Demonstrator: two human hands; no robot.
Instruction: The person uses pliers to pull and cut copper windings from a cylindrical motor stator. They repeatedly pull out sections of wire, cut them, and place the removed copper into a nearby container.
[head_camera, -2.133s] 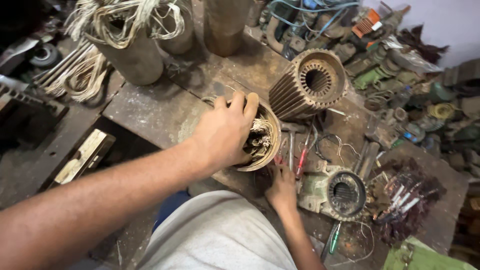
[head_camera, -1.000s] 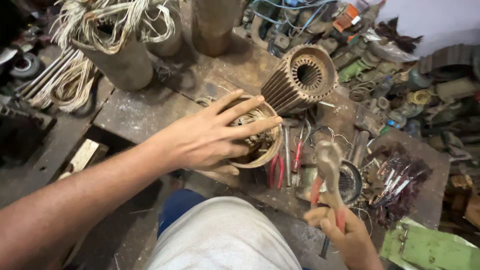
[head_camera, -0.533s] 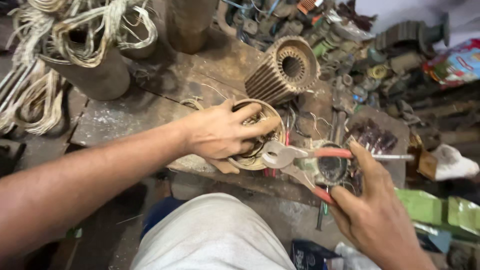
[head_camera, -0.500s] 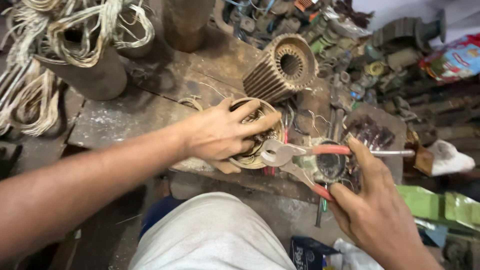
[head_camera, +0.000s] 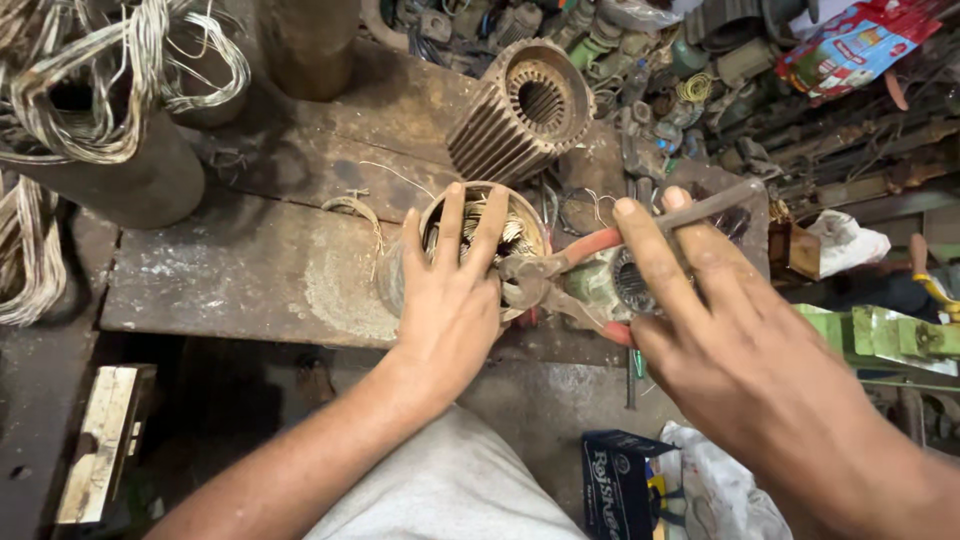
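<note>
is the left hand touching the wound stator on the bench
Touching. The head view shows the left hand laid flat on the wound stator, its fingers spread over the rim and copper windings with no gap.

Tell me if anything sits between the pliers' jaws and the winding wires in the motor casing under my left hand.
Nothing visible does. The pliers, held in the right hand, have their nose at the rim of the motor casing, beside the left hand fingers. The copper windings lie exposed just beyond.
</note>
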